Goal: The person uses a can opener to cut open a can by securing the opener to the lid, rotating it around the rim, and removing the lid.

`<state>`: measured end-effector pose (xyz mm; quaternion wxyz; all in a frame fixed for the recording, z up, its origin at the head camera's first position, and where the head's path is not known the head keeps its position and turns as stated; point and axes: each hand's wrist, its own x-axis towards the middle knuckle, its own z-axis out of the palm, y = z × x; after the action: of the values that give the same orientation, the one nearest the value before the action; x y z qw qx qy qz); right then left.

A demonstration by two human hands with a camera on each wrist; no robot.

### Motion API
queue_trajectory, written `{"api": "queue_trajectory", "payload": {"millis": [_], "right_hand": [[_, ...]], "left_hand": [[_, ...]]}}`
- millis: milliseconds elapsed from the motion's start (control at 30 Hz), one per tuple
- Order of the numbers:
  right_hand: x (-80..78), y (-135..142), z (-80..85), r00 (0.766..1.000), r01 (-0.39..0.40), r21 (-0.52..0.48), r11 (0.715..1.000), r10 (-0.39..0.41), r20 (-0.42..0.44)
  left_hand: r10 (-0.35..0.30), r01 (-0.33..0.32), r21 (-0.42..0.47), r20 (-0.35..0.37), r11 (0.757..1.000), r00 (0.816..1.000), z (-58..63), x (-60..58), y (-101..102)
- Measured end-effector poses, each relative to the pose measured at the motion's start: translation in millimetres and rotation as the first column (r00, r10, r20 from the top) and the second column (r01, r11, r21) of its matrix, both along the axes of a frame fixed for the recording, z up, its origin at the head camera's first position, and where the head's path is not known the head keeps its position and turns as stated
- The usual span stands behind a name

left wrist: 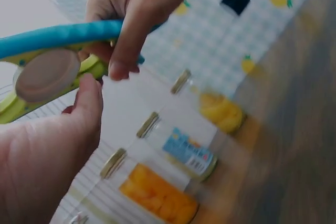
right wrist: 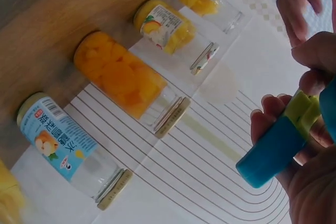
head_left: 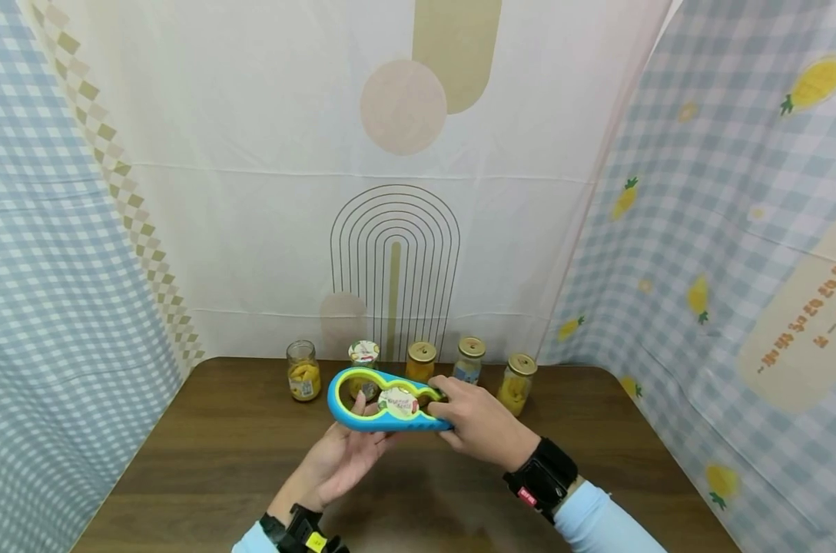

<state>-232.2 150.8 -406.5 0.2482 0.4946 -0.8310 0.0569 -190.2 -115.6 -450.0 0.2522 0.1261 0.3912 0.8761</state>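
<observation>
My right hand (head_left: pixel 483 422) grips the narrow end of a blue and green jar opener (head_left: pixel 342 415), holding it above the table. A white patterned jar lid (head_left: pixel 398 402) sits in the opener's middle hole; its pale underside shows in the left wrist view. Below the opener, my left hand (head_left: pixel 345 461) is turned palm up with its fingers loosely extended, the thumb seen through the large hole. Behind the hands, at the left end of a row, stands a lidless glass jar (head_left: pixel 303 372) of yellow fruit. A jar with a white patterned lid (head_left: pixel 364 352) is partly hidden by the opener.
Further along the row stand gold-lidded jars: one of orange fruit (right wrist: pixel 119 74), one with a blue label (right wrist: pixel 58 137) and one of yellow fruit (head_left: pixel 516 386). They line the back of the brown table (head_left: pixel 204 461), before a white cloth (head_left: pixel 252 230). Checked cloths (head_left: pixel 701 230) hang at both sides.
</observation>
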Motion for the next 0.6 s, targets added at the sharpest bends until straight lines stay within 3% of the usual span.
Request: {"api": "queue_trajectory", "payload": {"millis": [100, 300, 600], "right_hand": [[1.1, -0.9, -0.2, 1.0, -0.002, 0.007, 1.0, 0.002, -0.001], [3.8, -3.0, -1.1, 1.0, -0.002, 0.031, 1.0, 0.001, 0.02], [5.5, -5.8, -5.8, 0.999, 0.004, 0.024, 1.0, -0.005, 0.032]], "left_hand": [[-0.058, 0.055, 0.1, 0.026, 0.993, 0.998, 1.2, 1.3, 4.8], [-0.119, 0.094, 0.247, 0.088, 0.965, 0.989, -6.6, 3.2, 8.0], [-0.126, 0.094, 0.298, 0.091, 0.95, 0.988, -12.2, 3.1, 7.7]]}}
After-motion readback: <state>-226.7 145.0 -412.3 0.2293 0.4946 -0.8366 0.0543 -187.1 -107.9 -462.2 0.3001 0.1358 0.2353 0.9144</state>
